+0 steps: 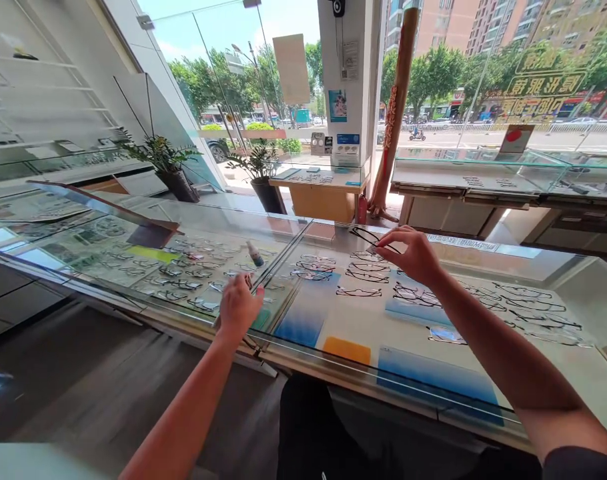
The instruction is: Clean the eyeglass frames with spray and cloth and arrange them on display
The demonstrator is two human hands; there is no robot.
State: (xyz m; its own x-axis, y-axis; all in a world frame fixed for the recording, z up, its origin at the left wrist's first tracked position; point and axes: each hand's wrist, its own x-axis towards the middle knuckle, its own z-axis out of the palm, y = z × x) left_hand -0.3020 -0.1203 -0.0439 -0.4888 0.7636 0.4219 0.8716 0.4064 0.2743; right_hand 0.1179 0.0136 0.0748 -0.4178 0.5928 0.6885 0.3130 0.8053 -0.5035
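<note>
My right hand point(411, 255) pinches a pair of dark-framed eyeglasses point(367, 236) above the far part of the glass display counter point(328, 363). My left hand point(239, 308) is curled at the counter's near side, over the seam between two glass sections. Something small and dark shows at its fingers, too little of it to name. Just beyond that hand stands a small bottle point(255, 255) with a pale top and dark lower part. Several rows of eyeglasses point(367, 268) lie between and below my hands, under the glass.
Blue sheets point(433, 380) and an orange card point(347, 350) lie inside the counter. A long dark panel-like object point(103, 210) rests on the left section. Potted plants point(171, 167), a second display case point(318, 177) and a wooden trunk point(394, 120) stand beyond, before the windows.
</note>
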